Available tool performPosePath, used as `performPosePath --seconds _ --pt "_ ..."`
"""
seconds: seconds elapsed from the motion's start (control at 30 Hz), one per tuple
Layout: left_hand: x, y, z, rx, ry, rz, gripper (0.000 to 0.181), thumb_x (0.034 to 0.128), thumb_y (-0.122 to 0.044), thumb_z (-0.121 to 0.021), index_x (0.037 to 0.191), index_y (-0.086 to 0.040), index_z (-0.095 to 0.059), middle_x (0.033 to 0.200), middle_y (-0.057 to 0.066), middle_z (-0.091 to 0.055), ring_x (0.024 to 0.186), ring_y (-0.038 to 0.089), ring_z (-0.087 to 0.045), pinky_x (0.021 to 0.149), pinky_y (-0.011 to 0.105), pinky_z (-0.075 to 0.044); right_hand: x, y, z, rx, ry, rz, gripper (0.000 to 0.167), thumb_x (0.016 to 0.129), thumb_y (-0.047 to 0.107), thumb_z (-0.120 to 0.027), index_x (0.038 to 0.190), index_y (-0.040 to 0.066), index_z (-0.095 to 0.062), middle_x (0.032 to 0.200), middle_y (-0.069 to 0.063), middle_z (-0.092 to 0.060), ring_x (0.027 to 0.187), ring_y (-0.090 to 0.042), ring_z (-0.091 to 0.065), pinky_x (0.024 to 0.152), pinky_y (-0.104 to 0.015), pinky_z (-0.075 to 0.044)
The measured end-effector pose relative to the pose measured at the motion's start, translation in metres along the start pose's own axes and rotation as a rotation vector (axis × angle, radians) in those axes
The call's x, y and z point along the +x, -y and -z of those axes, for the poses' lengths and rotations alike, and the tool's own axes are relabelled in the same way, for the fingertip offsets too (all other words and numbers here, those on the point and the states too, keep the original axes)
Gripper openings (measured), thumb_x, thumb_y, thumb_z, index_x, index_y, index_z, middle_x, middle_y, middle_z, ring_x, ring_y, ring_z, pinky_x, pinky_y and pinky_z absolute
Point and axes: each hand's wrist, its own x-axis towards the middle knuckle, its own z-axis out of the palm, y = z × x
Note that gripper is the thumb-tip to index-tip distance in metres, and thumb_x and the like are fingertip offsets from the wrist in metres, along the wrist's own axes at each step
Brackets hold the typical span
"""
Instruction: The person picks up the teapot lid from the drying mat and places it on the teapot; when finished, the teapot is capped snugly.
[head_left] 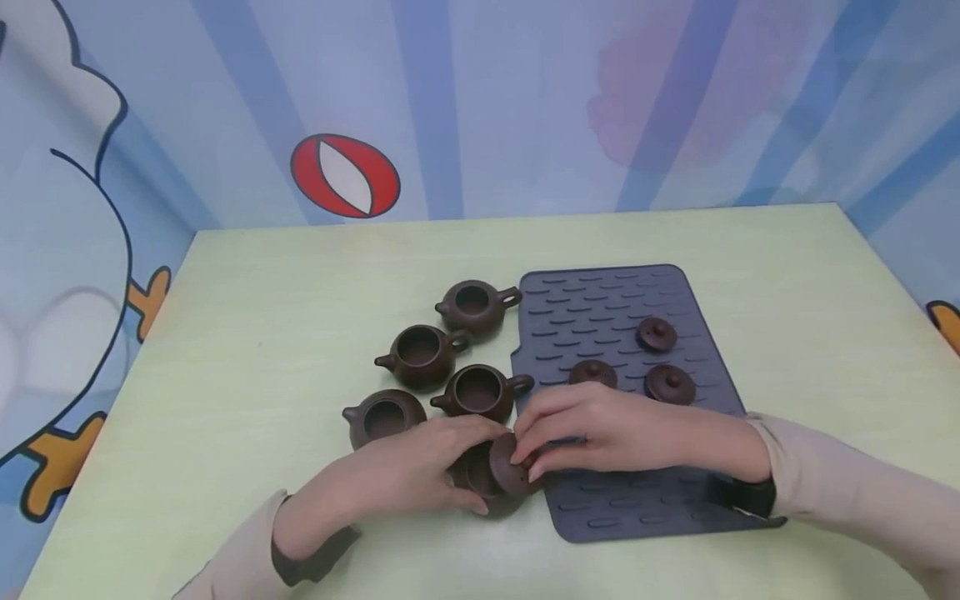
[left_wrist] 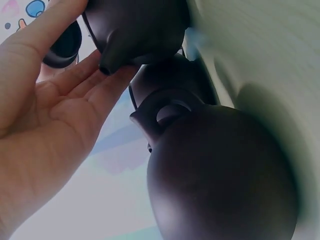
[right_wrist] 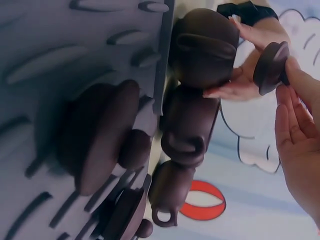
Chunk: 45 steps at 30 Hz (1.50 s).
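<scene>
My left hand holds a dark brown teapot at the front of the group, thumb on one side and fingers on the other. In the left wrist view the fingers lie along this teapot beside its spout. Above its opening, my right hand pinches a round brown lid by the knob. The right wrist view shows that lid tilted and apart from the teapot. Nearest the left hand stands a lidless teapot; another lidless teapot is just behind.
Two more lidless teapots, one nearer and one farther back, stand left of a dark grey ridged mat. On the mat lie three lids: a left one, a right one and a rear one.
</scene>
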Motion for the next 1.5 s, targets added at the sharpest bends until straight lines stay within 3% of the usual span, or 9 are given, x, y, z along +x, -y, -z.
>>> performPosePath --seconds 0.27,0.6,0.87,1.03,1.23,1.5 --pt "0.002 0.001 0.002 -0.020 -0.014 0.025 0.055 0.0730 -0.029 -0.080 0.121 -0.016 -0.056 0.118 -0.009 -0.057 0.109 0.003 -0.052 0.096 0.025 -0.043 0.013 -0.002 -0.013 -0.265 0.006 0.146 0.015 0.087 0.016 -0.066 0.102 0.012 -0.068 0.107 0.002 -0.059 0.101 -0.006 -0.054 0.089 -0.015 -0.043" --pt "0.006 0.001 0.000 -0.008 -0.010 -0.005 0.047 0.0732 -0.030 -0.080 0.113 -0.017 -0.057 0.109 -0.011 -0.058 0.101 0.001 -0.053 0.092 0.022 -0.044 0.013 -0.002 -0.027 -0.427 -0.047 0.143 0.019 0.086 0.017 -0.068 0.104 0.013 -0.070 0.105 0.003 -0.059 0.094 -0.006 -0.056 0.083 -0.015 -0.045" --pt "0.004 0.000 0.000 0.026 -0.001 -0.028 0.044 0.0774 -0.028 -0.077 0.115 -0.016 -0.056 0.112 -0.011 -0.057 0.102 0.001 -0.053 0.092 0.021 -0.044 0.010 0.000 -0.027 -0.410 -0.023 0.099 0.025 0.084 0.014 -0.070 0.109 0.013 -0.069 0.108 0.003 -0.060 0.099 -0.007 -0.057 0.087 -0.017 -0.046" --pt "-0.001 0.000 0.005 -0.003 0.016 -0.016 0.051 0.0788 -0.029 -0.075 0.124 -0.017 -0.055 0.122 -0.010 -0.055 0.110 0.003 -0.052 0.094 0.022 -0.044 0.004 0.001 -0.021 -0.319 0.012 0.013 0.027 0.087 0.015 -0.066 0.114 0.014 -0.066 0.112 0.004 -0.060 0.104 -0.006 -0.056 0.089 -0.015 -0.044" --pt "-0.011 0.007 0.020 -0.059 -0.005 0.023 0.059 0.0841 -0.037 -0.069 0.136 -0.019 -0.048 0.134 -0.009 -0.050 0.122 0.007 -0.047 0.097 0.030 -0.044 -0.009 0.000 -0.008 -0.240 0.021 -0.071 0.025 0.090 0.017 -0.063 0.115 0.018 -0.065 0.110 0.007 -0.060 0.101 -0.003 -0.056 0.084 -0.013 -0.045" --pt "-0.033 0.030 0.050 -0.107 -0.054 -0.016 0.059 0.0783 -0.029 -0.076 0.131 -0.017 -0.053 0.127 -0.004 -0.056 0.111 0.015 -0.055 0.093 0.035 -0.046 -0.041 -0.002 0.006 -0.219 0.029 -0.199 0.028 0.086 0.023 -0.068 0.114 0.020 -0.065 0.113 0.008 -0.060 0.101 -0.006 -0.057 0.081 -0.019 -0.049"
